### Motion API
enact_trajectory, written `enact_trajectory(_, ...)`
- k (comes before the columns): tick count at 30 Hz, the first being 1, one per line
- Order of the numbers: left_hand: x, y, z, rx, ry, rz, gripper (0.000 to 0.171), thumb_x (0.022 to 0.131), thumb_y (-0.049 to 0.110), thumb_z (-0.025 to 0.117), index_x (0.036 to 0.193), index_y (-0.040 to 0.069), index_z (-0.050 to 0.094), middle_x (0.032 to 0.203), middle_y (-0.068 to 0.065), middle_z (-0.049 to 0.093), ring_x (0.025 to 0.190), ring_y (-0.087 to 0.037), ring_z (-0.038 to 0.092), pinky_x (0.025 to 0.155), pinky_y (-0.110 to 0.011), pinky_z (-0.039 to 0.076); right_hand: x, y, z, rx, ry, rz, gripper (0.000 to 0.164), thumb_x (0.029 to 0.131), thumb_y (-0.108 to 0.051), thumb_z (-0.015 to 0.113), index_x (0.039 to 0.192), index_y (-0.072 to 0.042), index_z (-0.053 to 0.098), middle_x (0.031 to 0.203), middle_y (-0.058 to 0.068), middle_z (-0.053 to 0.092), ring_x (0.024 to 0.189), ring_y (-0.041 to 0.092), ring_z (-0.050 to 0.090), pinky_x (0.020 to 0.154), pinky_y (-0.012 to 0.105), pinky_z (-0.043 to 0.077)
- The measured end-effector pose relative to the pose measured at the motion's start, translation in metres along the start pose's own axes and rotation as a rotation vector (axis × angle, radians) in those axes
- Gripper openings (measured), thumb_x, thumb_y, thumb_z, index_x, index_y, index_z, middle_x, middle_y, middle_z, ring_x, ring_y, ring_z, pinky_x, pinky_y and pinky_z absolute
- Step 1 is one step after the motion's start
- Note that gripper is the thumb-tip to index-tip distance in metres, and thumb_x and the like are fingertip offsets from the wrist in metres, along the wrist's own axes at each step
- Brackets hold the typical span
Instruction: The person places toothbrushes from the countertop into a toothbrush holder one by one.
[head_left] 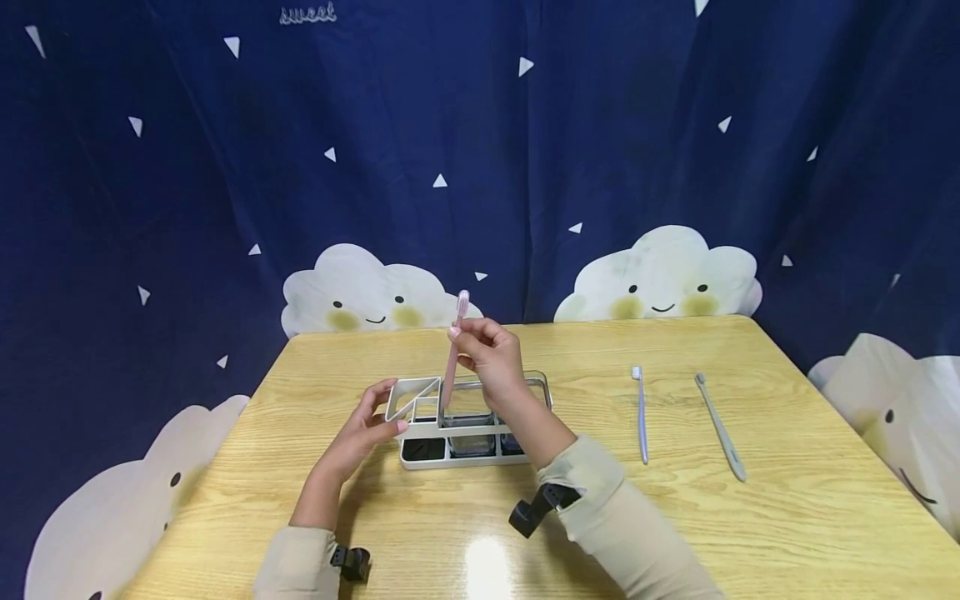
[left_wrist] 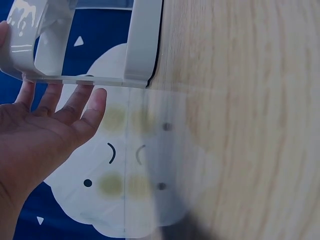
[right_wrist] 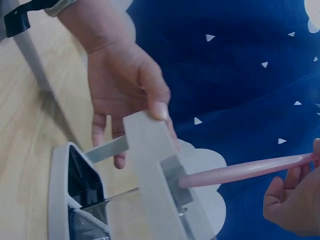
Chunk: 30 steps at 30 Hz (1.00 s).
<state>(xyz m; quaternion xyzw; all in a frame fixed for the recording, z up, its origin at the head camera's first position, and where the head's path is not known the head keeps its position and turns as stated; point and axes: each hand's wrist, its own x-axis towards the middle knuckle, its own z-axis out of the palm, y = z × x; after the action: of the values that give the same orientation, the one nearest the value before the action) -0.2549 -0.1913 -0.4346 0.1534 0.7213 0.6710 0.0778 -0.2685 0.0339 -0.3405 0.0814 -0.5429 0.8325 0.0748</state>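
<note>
My right hand [head_left: 491,358] pinches a pink toothbrush [head_left: 452,367] between thumb and fingers, bristles up. In the right wrist view the tip of the toothbrush's handle [right_wrist: 240,171] is right at an opening in the top of a white toothbrush holder [right_wrist: 142,145]. This holder has two levels, with divided slots at its left end and clear cups inside. With thumb in front and fingers round the far side, my left hand [head_left: 363,433] grips the holder's left end. The left wrist view has the fingers of my left hand [left_wrist: 55,125] against the holder's edge [left_wrist: 142,45].
Right of the holder, a lavender toothbrush [head_left: 642,421] and a grey-green toothbrush [head_left: 722,429] lie apart on the wooden table [head_left: 600,542]. A dark blue curtain [head_left: 480,108] with white clouds and triangles hangs behind the table's far edge.
</note>
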Motion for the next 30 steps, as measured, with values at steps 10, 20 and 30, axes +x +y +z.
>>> enact_trajectory(10,0.001,-0.001,-0.001,0.006,-0.003,0.003,0.067,0.086,0.004,0.062,0.142,0.012,0.027,0.137,-0.025,0.026,0.102,-0.029,0.045,0.082,-0.036,0.043,0.0,-0.005,0.013,-0.091,-0.019,-0.079,0.014,0.082,-0.005,0.068,0.093,0.002,0.063,0.079,0.002,0.057,0.074,0.011,0.053,0.066,0.031,0.047)
enact_trajectory(20,-0.001,0.0,-0.002,0.013,0.006,0.011,0.068,0.085,0.006,0.062,0.142,0.013,0.026,0.135,-0.023,0.03,0.102,-0.029,0.046,0.082,-0.037,0.043,-0.003,0.011,0.025,-0.294,-0.132,-0.22,0.011,0.082,-0.003,0.068,0.086,0.005,0.062,0.073,0.0,0.056,0.068,0.012,0.05,0.063,0.022,0.041)
enact_trajectory(30,-0.002,-0.001,0.0,0.01,-0.002,0.019,0.066,0.087,0.005,0.06,0.142,0.013,0.026,0.136,-0.022,0.029,0.102,-0.029,0.045,0.084,-0.039,0.042,-0.004,0.025,0.018,-0.438,-0.166,-0.194,0.008,0.081,-0.007,0.068,0.082,0.0,0.063,0.074,0.002,0.06,0.067,0.013,0.054,0.062,0.024,0.044)
